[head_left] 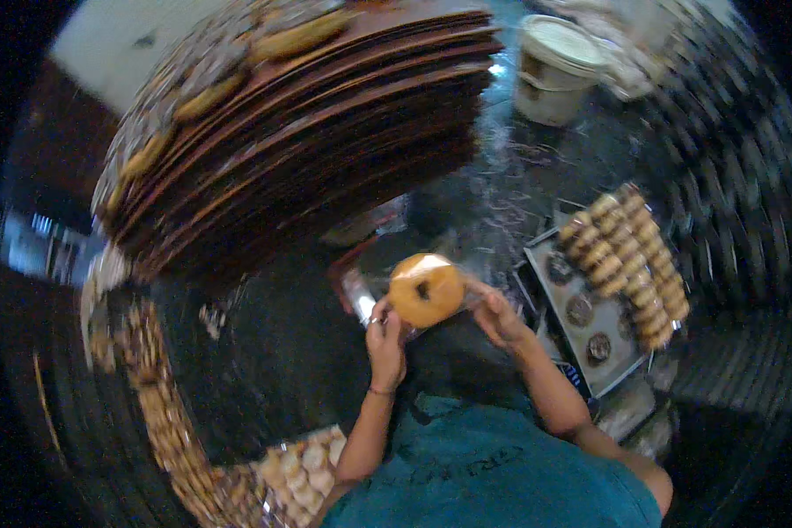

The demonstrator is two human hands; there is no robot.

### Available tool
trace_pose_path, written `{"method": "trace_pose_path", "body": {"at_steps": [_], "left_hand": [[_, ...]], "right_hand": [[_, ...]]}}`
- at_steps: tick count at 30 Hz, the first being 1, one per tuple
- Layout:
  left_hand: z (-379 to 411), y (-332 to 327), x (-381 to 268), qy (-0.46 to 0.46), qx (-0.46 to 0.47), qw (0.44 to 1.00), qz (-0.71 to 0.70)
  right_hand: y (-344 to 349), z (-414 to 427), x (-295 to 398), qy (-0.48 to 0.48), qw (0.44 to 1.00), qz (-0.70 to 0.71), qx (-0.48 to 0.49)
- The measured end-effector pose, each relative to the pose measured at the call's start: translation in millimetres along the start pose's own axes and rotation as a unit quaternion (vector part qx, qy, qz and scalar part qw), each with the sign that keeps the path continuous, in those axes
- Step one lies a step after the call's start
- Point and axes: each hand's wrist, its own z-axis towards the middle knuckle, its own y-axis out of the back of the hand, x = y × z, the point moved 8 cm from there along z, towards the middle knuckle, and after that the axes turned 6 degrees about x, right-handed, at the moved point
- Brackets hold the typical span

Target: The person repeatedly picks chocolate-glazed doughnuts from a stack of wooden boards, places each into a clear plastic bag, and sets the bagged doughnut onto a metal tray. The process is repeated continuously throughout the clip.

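A round golden baked ring (pixel 427 297), like a doughnut, is held in front of my body, its small centre hole facing up. Light glints off clear plastic film around it. My left hand (pixel 387 346), with a ring on one finger, grips its lower left edge. My right hand (pixel 499 320) is at the right side, its fingertips at the film's edge; blur hides the exact grip. Beneath the baked ring, a shiny, partly red object (pixel 358 294) shows by my left fingers.
On the right, a metal tray (pixel 610 376) bears rows of wrapped baked rings (pixel 624 264). A lidded white bucket (pixel 558 72) stands at the back. Stacked brown boards or trays (pixel 317 125) fill the upper left. More baked goods (pixel 171 422) line the lower left, beside pale round pieces (pixel 300 472).
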Motion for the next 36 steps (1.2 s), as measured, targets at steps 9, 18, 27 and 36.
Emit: {"method": "trace_pose_path", "body": {"at_steps": [9, 18, 27, 36], "left_hand": [[8.8, -82.1, -38.7, -0.081, 0.141, 0.987, 0.015], [9.7, -6.9, -30.6, -0.014, 0.054, 0.991, 0.121], [1.2, -5.8, -16.9, -0.005, 0.019, 0.994, 0.11], [-5.6, 5.2, -12.2, -0.004, 0.012, 0.994, 0.113]], "right_hand": [[37.0, -53.1, 80.0, 0.197, 0.905, 0.263, -0.272], [178.6, -290.9, 70.6, 0.269, 0.511, -0.171, -0.799], [213.1, -248.0, 72.4, 0.192, 0.435, -0.33, -0.816], [247.1, -260.4, 79.3, 0.251, 0.501, -0.32, -0.764]]}}
